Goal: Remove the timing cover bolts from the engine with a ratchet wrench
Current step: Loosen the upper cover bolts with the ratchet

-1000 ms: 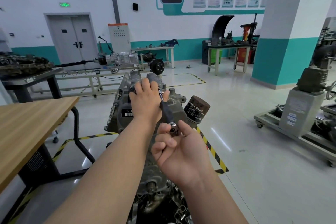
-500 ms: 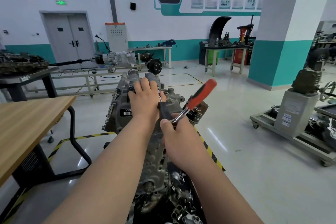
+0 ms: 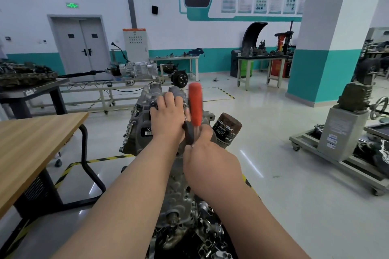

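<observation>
the engine (image 3: 136, 132) stands in front of us, just beside the table (image 3: 31, 139), and it has not shifted. our left hand (image 3: 168, 120) stays laid on its top, fingers close together and draped over the far edge. its thumb lies next to the black shaft (image 3: 189, 135); whether it touches we cannot tell. our right hand (image 3: 208, 160) shows us its back, with the fingers folded out of sight around the ratchet (image 3: 195, 111) near its head end.

the real change is the ratchet. half a second ago its orange handle (image 3: 195, 103) leaned out to the right above the oil filter (image 3: 227, 130). now it stands nearly upright in view, just right of the left hand. we read that as one anticlockwise swing, a loosening stroke, so a bolt is likely backing out but not yet free.

the ratchet's long axis runs from the right hand up and away from us. the handle tip points toward the far wall, and the head end sits low at the shaft, between the two hands. the shaft leans slightly left toward the engine top. the bolt itself is hidden under the hands.
</observation>
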Motion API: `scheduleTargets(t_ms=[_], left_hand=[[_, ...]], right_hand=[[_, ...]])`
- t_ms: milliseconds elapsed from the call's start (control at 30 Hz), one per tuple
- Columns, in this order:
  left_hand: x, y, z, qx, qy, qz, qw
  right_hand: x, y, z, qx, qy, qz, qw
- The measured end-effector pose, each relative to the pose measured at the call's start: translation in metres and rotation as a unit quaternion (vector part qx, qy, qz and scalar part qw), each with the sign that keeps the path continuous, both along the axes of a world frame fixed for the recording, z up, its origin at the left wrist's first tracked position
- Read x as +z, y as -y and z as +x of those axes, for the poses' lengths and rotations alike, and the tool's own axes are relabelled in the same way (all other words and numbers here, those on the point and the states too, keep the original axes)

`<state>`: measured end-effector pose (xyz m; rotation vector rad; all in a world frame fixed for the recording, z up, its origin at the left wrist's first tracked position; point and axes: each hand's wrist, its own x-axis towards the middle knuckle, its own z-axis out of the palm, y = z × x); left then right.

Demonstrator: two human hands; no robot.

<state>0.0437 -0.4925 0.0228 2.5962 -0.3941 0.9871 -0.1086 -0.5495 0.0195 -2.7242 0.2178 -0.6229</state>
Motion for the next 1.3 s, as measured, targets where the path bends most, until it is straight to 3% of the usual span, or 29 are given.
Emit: scheduleTargets(t_ms=[133,300,467,867,1067,1300], left_hand=[[0.01,-0.003,-0.009,0.032,-0.014,0.102,0.994],[0.009,-0.001,-0.007,0.021,-0.021,0.06,0.998],[0.003,0.002,0.002,0.045,-0.03,0.079,0.995],[0.012,0.003,-0.009,0.02,-0.037,0.032,0.999],[0.006,0.001,-0.002,0.045,-0.033,0.073,0.996],[0.014,0.002,-0.009,0.02,-0.044,0.04,0.998]], right_hand=[[-0.007,0.006,-0.002,-0.007,0.023,0.049,0.999],[-0.019,0.005,-0.007,0.008,0.039,0.095,0.995],[-0.022,0.005,-0.008,0.009,0.05,0.145,0.988],[0.0,0.006,-0.002,0.027,0.029,0.144,0.989],[0.011,0.012,-0.002,0.016,0.041,0.116,0.992],[0.005,0.005,-0.002,-0.003,0.058,0.077,0.995]])
